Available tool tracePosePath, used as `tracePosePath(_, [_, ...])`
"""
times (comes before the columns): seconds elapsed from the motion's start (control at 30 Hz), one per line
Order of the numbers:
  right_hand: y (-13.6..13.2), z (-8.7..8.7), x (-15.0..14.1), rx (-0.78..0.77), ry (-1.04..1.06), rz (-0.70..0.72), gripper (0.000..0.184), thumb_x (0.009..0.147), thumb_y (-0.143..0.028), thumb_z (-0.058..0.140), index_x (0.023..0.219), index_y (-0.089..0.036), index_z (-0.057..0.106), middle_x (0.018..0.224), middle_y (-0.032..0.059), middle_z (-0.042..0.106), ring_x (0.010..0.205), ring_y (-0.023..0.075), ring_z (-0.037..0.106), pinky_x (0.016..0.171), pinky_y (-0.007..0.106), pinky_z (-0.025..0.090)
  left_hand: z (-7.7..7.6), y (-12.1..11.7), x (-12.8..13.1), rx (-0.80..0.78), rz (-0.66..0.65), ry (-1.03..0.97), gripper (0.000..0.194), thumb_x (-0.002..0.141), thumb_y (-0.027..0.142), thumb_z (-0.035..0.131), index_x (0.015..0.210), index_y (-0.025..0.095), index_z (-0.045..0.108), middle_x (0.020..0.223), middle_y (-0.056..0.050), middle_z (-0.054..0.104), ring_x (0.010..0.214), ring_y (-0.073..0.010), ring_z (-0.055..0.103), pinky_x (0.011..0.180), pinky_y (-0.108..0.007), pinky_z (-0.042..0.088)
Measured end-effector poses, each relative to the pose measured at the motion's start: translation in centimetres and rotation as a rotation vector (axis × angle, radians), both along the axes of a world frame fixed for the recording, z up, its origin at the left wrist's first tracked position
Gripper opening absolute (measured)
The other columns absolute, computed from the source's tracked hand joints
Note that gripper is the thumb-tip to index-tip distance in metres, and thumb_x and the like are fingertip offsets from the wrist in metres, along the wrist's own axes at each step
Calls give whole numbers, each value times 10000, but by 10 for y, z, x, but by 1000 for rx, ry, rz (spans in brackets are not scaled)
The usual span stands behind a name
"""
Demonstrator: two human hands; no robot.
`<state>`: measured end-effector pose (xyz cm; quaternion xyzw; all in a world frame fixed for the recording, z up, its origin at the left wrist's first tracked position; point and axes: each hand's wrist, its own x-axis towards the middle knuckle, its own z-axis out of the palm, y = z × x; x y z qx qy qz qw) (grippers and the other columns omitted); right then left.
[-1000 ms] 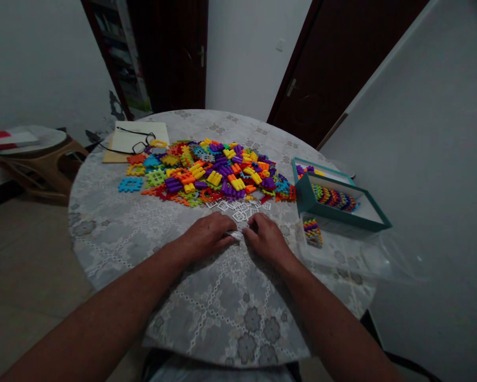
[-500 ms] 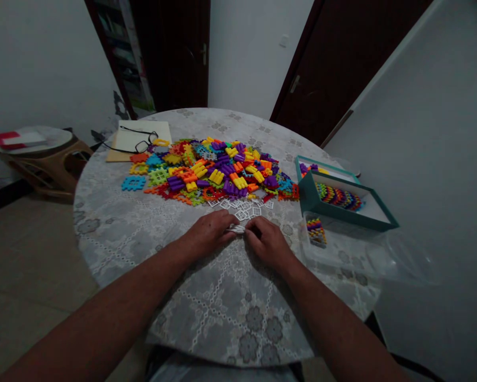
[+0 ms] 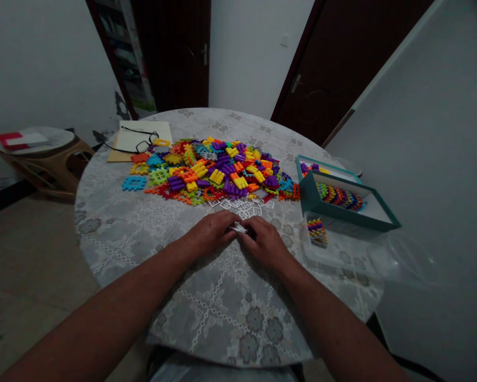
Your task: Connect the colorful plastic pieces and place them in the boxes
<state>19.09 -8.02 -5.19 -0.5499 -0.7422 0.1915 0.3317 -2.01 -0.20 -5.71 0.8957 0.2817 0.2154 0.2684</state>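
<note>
Your left hand and right hand partly hide the white pieces between them; you cannot count these. The view's lower edge cuts off your forearms. The upper edge crops both dark doors.

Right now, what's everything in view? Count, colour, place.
Flat plastic pieces: several, white, held
Plastic block heap: one, multicoloured, centre
Loose lattice pieces: many, white, heap's near edge
Rectangular pad: one, cream, far left
Spectacles: one, black, across pad
Open box: one, green, right
Shallow tray: one, green-rimmed, behind box
Plastic container: one, clear, before box
Round table: one, grey-clothed, centre
Round stool: one, tan, left
Flat object: one, red-and-white, on stool
Panelled doors: two, brown, background
Shelving: one, dark, background
Left hand, right hand: two, bare, centre
</note>
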Motion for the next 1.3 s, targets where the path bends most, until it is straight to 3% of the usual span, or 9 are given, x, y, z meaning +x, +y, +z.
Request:
tracePosePath(0.2, [2,-3,0,21,-23,-23,132,957,-167,683,1081,-213,688,975,40,682,850,190,628,791,313,485,4,-4,0,4,45,-79,359,992,159,585,1337,219,664,1237,-102,728,1179,-250,683,1066,-424,543])
tracePosePath(0.43, [0,-5,2,31,-24,1,220,959,-179,693,1175,-218,697,1029,57,703,878,199,643,824,330,508,9,-4,0,-112,84,-90,354,974,206,600,1321,244,665,1131,-73,754,1060,-238,704,991,-402,561])
tracePosePath(0.63, [2,-5,-1,36,-47,20,154,988,-185,669,1139,-209,686,1030,67,695,925,209,640,843,332,505,10,-2,2,-156,104,-69,272,973,234,576,1221,254,687,1105,-72,770,1011,-234,711,919,-384,569])
tracePosePath(0.77, [-2,-4,-5,5,-105,-3,205,934,-144,689,1120,-225,659,1061,61,690,985,214,644,890,335,522,14,0,2,-232,73,-59,271,987,382,571,1176,244,708,989,-56,781,899,-241,724,827,-374,580])
tracePosePath(0.9, [-7,13,5,53,-117,-46,234,927,-168,698,1151,-212,645,1092,71,696,1004,218,654,905,341,540,16,9,-1,-195,188,-38,370,937,535,624,1156,262,744,1001,-61,805,908,-294,757,844,-415,604])
tracePosePath(1.0, [-20,44,33,155,-97,-142,204,947,-184,662,1148,-211,642,1071,57,689,922,187,650,855,312,537,14,15,-4,-186,198,-17,389,926,581,623,1146,287,755,1098,-82,822,989,-335,779,884,-453,619])
tracePosePath(1.13, [-54,90,101,297,-110,-450,121,970,-234,624,1081,-208,668,1008,43,695,828,167,625,813,303,514,12,16,-7,-128,195,42,449,959,615,554,1177,280,758,1160,-104,822,1034,-345,779,931,-477,625])
tracePosePath(1.2, [-75,102,147,323,-157,-623,144,973,-287,636,1072,-197,690,992,53,714,819,177,628,806,309,505,14,13,-6,-102,188,76,465,972,602,530,1185,259,761,1198,-117,817,1081,-350,770,968,-482,615])
tracePosePath(1.3, [-105,106,218,245,-283,-857,179,953,-324,649,1046,-189,723,957,58,739,805,192,645,797,314,495,18,11,-4,-88,181,86,468,991,587,507,1183,243,761,1219,-112,814,1099,-342,765,1005,-480,602])
